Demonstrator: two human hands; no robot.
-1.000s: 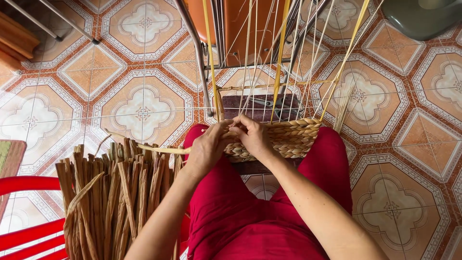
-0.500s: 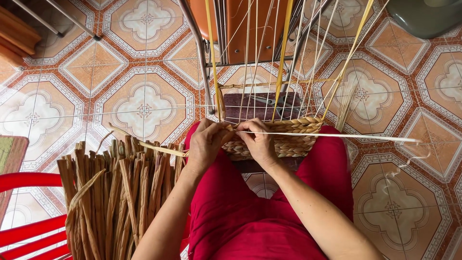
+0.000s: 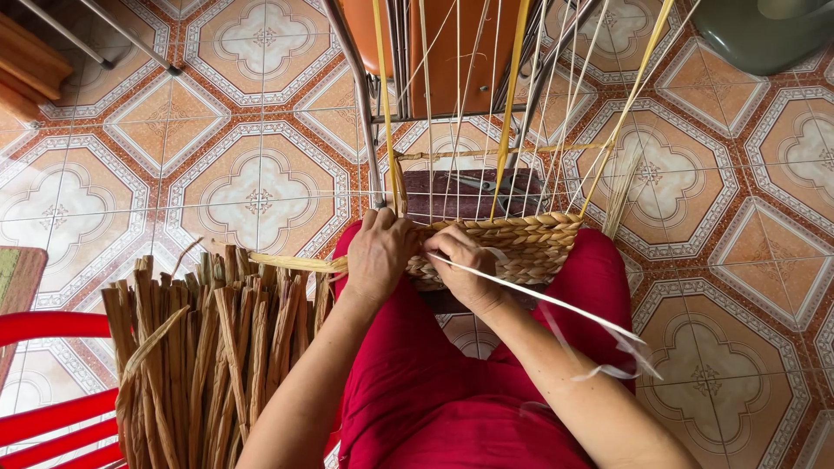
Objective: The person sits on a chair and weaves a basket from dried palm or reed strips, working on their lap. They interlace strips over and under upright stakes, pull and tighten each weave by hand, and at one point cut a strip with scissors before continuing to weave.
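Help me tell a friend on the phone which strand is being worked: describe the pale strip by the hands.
Start at the half-woven basket on the red-clad lap. From the right hand at its rim, a pale flat strip runs slantwise down to the right, ending in a curl over the tiled floor. Unlike the brown dried stalks bundled at the left, it is single, thin and nearly white.

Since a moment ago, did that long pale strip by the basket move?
Yes. The pale strip lay level above the red lap; now it slants down toward the person's right knee, held by the right hand at the woven basket.
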